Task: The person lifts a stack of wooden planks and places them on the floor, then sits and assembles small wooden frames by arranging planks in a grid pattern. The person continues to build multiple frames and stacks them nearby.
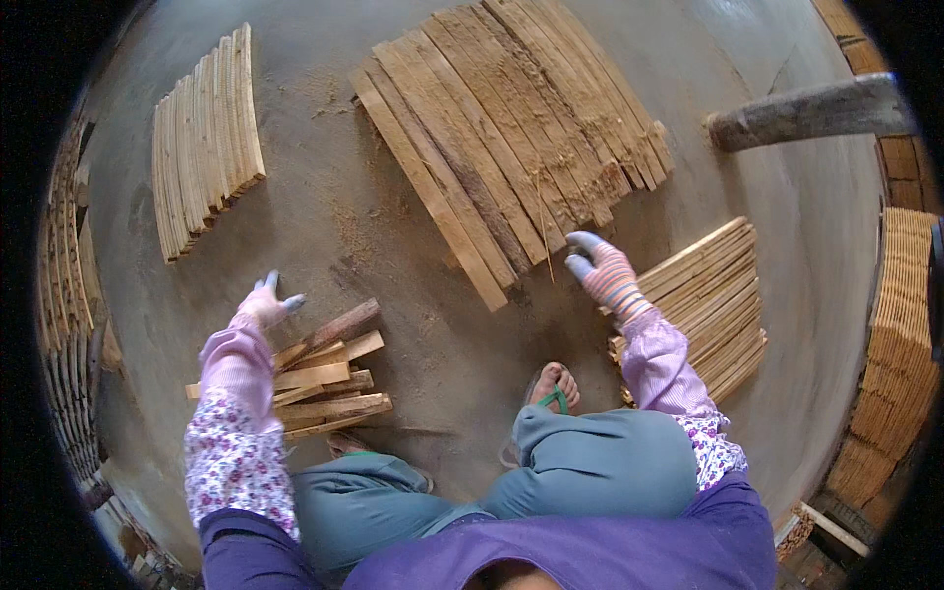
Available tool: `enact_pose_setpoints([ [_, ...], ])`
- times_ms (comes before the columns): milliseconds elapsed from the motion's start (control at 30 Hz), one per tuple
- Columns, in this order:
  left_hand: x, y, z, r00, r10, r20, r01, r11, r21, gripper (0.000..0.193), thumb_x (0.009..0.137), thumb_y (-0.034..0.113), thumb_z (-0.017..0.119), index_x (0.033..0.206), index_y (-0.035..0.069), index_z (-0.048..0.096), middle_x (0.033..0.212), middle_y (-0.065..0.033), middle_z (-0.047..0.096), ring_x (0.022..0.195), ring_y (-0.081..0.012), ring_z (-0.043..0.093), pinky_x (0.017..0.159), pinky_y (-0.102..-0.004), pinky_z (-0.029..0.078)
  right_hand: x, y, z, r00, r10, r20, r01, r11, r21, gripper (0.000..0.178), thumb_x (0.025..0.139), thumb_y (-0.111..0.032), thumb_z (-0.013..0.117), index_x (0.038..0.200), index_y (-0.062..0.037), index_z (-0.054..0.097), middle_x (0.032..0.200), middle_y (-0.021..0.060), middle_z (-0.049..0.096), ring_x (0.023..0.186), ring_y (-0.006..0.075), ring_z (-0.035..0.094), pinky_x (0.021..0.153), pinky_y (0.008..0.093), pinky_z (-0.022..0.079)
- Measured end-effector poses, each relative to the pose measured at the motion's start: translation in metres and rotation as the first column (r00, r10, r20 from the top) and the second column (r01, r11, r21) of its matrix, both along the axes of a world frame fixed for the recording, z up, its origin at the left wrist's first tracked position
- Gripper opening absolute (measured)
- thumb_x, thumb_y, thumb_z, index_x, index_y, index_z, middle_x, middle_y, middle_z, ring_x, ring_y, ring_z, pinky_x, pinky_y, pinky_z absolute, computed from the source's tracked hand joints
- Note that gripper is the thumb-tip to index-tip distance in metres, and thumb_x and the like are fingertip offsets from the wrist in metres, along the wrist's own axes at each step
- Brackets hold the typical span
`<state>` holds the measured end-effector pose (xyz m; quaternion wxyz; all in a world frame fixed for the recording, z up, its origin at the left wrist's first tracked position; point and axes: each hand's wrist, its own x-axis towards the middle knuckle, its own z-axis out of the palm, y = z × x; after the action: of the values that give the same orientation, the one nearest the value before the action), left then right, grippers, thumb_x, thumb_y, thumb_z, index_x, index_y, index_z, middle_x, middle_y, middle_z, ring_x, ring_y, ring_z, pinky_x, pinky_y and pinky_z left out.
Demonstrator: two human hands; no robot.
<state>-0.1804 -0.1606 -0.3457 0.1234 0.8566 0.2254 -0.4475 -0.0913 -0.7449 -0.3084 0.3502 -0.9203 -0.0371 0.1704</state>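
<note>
Grey, smooth-looking floor (305, 59) stretched across most of view, dusted with tan sawdust (349, 226) in loose patches. Thick weathered post (816, 116) met floor at right. Stacked wood (893, 315) lined right edge; long slats (65, 305) lined left edge. Pale light put soft sheen on floor toward upper right.
</note>
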Motion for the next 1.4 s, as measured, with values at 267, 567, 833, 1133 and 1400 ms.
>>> enact_pose_setpoints([
  [267,-0.126,0.012,0.023,0.962,-0.118,-0.246,0.124,0.992,0.009,0.079,0.095,0.066,0.05,0.155,0.016,0.036,0.151,-0.0232,0.046,0.139,-0.0397,0.045,0.115,-0.0466,0.037,-0.052,0.042,0.014,0.944,0.252,-0.211,-0.28,0.954,-0.112,0.032,0.091,-0.03,0.069,0.117,-0.0128,0.063,0.108,0.0165,0.071,0.102,0.0372,0.068,0.088,0.0449,0.053],
  [567,-0.141,0.015,0.03,0.955,-0.094,-0.282,0.106,0.994,0.028,0.08,0.094,0.069,0.051,0.156,0.02,0.035,0.15,-0.0235,0.047,0.139,-0.0401,0.045,0.115,-0.0475,0.038,-0.05,0.081,-0.017,0.947,-0.01,-0.32,0.007,1.0,-0.01,0.071,0.095,-0.028,0.066,0.156,-0.0221,0.031,0.1,0.0167,0.069,0.09,0.03,0.066,0.082,0.0415,0.052],
  [833,-0.147,0.023,0.031,0.958,-0.056,-0.282,0.05,0.998,-0.029,0.063,0.104,0.059,0.032,0.152,0.02,0.04,0.153,-0.0139,0.047,0.141,-0.0352,0.043,0.118,-0.0456,0.034,-0.054,0.096,-0.036,0.923,-0.198,-0.33,0.286,0.927,0.244,0.063,0.094,-0.012,0.064,0.153,-0.0148,0.043,0.077,0.0065,0.068,0.063,0.0115,0.06,0.056,0.0292,0.049],
  [1133,-0.03,-0.07,0.022,0.922,-0.149,0.357,0.232,0.951,-0.203,0.061,0.103,0.053,0.047,0.147,0.011,0.048,0.149,-0.0179,0.05,0.139,-0.0345,0.047,0.115,-0.0431,0.038,-0.031,0.126,0.016,0.976,0.214,0.046,-0.195,0.945,-0.262,0.056,0.09,-0.031,0.071,0.135,-0.0023,0.055,0.119,0.0172,0.066,0.111,0.0341,0.065,0.093,0.0443,0.053],
  [1400,0.056,-0.224,-0.022,0.745,0.599,0.293,-0.226,0.639,-0.735,0.079,0.096,0.042,0.068,0.156,0.005,0.032,0.142,-0.0225,0.057,0.131,-0.0348,0.056,0.105,-0.0416,0.046,-0.023,0.164,0.018,0.957,0.225,-0.181,-0.283,0.856,-0.432,0.068,0.084,-0.037,0.076,0.139,-0.0081,0.05,0.131,0.0219,0.059,0.121,0.0382,0.06,0.1,0.0468,0.05],
])
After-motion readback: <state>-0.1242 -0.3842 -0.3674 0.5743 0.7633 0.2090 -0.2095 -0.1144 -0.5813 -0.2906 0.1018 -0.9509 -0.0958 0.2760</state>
